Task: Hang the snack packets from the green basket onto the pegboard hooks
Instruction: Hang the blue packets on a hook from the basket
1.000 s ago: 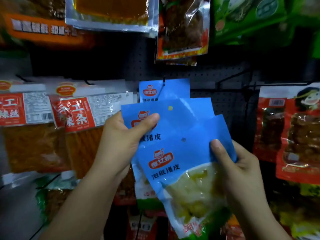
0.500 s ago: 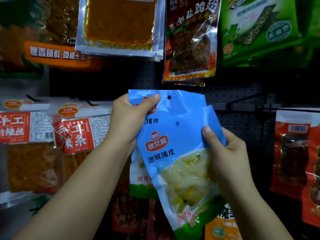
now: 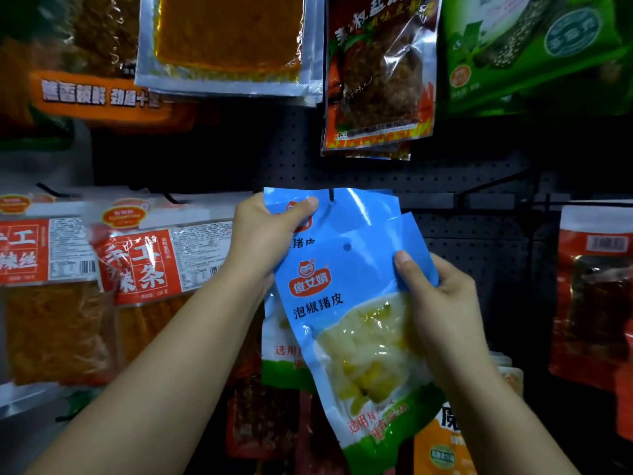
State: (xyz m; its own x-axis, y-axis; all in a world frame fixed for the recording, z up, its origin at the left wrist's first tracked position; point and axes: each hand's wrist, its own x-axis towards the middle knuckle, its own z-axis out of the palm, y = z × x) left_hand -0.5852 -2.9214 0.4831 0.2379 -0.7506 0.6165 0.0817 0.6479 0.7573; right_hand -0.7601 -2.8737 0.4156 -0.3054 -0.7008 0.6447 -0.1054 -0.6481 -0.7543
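My left hand (image 3: 265,231) pinches the top left corner of a blue snack packet (image 3: 359,214), held up against the black pegboard (image 3: 479,234). The tip of a black hook (image 3: 331,194) shows through that packet's top edge. My right hand (image 3: 442,303) grips a second blue packet (image 3: 342,303) by its right edge. This one lies tilted in front of the first, and its punched hole is free of any hook. Pale yellow pieces show through its clear window. The green basket is out of view.
Red and white packets (image 3: 137,262) hang to the left, dark red ones (image 3: 596,296) to the right. Orange, red and green packets (image 3: 376,73) hang on the row above. More packets hang below my hands. An empty hook arm (image 3: 493,185) juts out at the right.
My left hand has raised the rear blue packet up to the hook, whose tip now pokes through its top. The right hand's packet stayed low in front. The view tilted upward.
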